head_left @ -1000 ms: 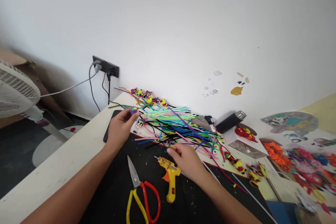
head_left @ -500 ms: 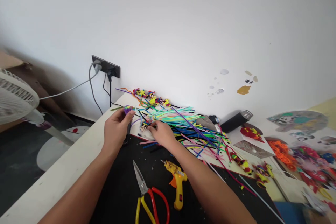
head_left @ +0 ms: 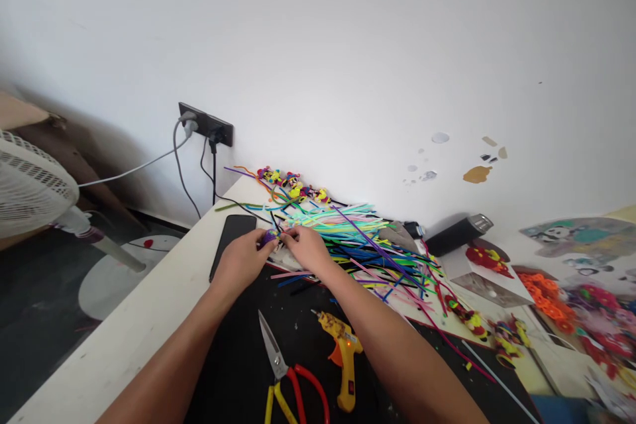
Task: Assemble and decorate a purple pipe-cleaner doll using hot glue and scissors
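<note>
My left hand (head_left: pixel 243 256) is closed, pinching a small purple coiled pipe-cleaner piece (head_left: pixel 269 236) between thumb and fingertips. Right beside it, my right hand (head_left: pixel 307 248) is also closed in a pinch; what it grips is mostly hidden by the fingers. The two sets of fingertips nearly meet at the left end of a heap of many-coloured pipe cleaners (head_left: pixel 342 220). A black phone (head_left: pixel 231 236) lies just left of my left hand. Below the hands, on the black mat (head_left: pixel 233 344), lie scissors (head_left: pixel 275 359) with red and yellow handles and a yellow glue gun (head_left: pixel 346 361).
Several finished pipe-cleaner figures (head_left: pixel 292 182) lie along the wall, with another one (head_left: pixel 467 318) at the right. A black cylinder (head_left: pixel 454 236) leans there too. On the left are a white fan (head_left: pixel 34 179) and a wall socket (head_left: pixel 205 124) with cords.
My left hand has moved right and down with the purple coil, up to my right hand. The phone is now uncovered. The whole view has shifted slightly.
</note>
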